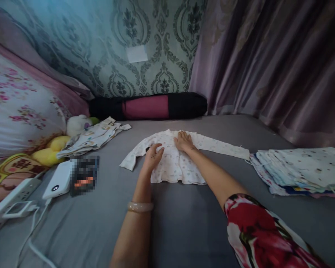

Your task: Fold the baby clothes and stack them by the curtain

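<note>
A small white long-sleeved shirt [170, 163] with a faint print lies spread on the grey bed sheet [106, 216], its sleeves stretched out to both sides. My right hand [183, 141] rests flat on its upper middle, near the neckline, fingers extended. Over the shirt's left side is my left hand [153, 158], fingers apart and a little curved; whether it presses on the cloth I cannot tell. A pale bangle [140, 207] circles my left wrist. Neither hand grips the shirt.
At right lies a stack of folded clothes [304, 167], close to the shirt's cuff. More clothes [93, 137], a yellow plush toy [48, 150], a white power bank [60, 178] and a power strip [13, 197] are at left. A black-and-maroon roll [146, 107] lines the wall.
</note>
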`<move>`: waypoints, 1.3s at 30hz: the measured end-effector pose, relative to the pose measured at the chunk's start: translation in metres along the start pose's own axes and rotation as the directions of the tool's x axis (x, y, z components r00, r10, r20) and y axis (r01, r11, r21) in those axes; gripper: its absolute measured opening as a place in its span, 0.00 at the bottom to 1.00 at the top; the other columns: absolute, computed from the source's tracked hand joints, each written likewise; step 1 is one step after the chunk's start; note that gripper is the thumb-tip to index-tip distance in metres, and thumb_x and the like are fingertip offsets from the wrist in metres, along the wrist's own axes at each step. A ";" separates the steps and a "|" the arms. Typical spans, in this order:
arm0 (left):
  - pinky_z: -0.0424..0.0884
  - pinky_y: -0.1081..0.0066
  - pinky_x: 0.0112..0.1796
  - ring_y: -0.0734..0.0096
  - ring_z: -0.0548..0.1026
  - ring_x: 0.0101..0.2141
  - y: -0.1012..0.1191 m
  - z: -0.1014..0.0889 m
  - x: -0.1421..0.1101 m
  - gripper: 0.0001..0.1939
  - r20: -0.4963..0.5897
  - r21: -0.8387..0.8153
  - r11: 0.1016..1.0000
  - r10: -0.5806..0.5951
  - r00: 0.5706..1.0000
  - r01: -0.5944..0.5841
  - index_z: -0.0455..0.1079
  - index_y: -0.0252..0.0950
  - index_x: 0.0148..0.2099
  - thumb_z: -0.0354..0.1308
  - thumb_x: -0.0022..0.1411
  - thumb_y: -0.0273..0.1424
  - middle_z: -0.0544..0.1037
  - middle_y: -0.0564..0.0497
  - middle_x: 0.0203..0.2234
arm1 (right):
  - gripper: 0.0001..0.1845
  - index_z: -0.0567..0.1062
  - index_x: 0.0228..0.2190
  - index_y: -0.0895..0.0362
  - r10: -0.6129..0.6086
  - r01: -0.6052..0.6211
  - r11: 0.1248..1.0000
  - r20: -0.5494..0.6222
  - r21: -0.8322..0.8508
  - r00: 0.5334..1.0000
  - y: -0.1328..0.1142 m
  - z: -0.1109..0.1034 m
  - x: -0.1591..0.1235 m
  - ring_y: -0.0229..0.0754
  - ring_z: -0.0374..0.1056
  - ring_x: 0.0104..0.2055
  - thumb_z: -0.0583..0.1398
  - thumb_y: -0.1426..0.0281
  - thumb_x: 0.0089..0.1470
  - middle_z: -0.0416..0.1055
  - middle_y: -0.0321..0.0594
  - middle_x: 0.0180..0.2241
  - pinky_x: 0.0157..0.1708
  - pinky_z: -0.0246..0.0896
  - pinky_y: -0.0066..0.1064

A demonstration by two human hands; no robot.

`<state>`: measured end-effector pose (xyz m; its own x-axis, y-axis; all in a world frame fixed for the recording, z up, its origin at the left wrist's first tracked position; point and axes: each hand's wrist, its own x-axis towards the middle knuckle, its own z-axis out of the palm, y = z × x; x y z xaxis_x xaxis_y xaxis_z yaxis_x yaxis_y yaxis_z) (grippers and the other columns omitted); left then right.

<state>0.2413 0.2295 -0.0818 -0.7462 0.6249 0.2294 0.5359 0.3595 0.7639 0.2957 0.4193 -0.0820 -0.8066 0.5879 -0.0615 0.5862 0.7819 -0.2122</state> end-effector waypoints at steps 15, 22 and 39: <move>0.65 0.75 0.20 0.75 0.71 0.16 -0.001 -0.040 -0.009 0.15 0.207 -0.360 0.625 -0.671 0.712 0.693 0.68 0.31 0.29 0.53 0.64 0.36 0.74 0.49 0.18 | 0.34 0.53 0.65 0.66 0.050 -0.053 0.998 -0.075 -0.041 0.996 -0.003 0.007 0.013 0.57 0.37 0.69 0.42 0.60 0.64 0.43 0.52 0.68 0.64 0.33 0.54; 0.61 0.73 0.20 0.73 0.68 0.15 -0.013 -0.040 -0.007 0.16 0.081 -0.237 0.716 -0.659 0.748 0.656 0.69 0.32 0.30 0.50 0.64 0.38 0.73 0.49 0.17 | 0.31 0.51 0.65 0.63 -0.249 0.248 0.969 -0.082 -0.013 0.965 -0.063 0.014 0.008 0.48 0.36 0.70 0.42 0.64 0.65 0.43 0.48 0.68 0.66 0.29 0.49; 0.67 0.55 0.41 0.43 0.71 0.47 -0.053 -0.083 -0.019 0.13 -0.342 0.303 0.682 -0.575 0.744 0.666 0.69 0.36 0.36 0.60 0.51 0.39 0.76 0.34 0.39 | 0.31 0.55 0.64 0.65 -0.263 0.268 0.963 -0.110 0.025 0.958 -0.100 0.039 0.020 0.50 0.41 0.69 0.40 0.63 0.65 0.49 0.49 0.67 0.65 0.32 0.48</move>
<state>0.1940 0.1405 -0.0767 -0.9978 0.0213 -0.0623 -0.0120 0.8712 0.4907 0.2177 0.3449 -0.0999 -0.9190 0.3803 0.1039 0.3469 0.9053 -0.2453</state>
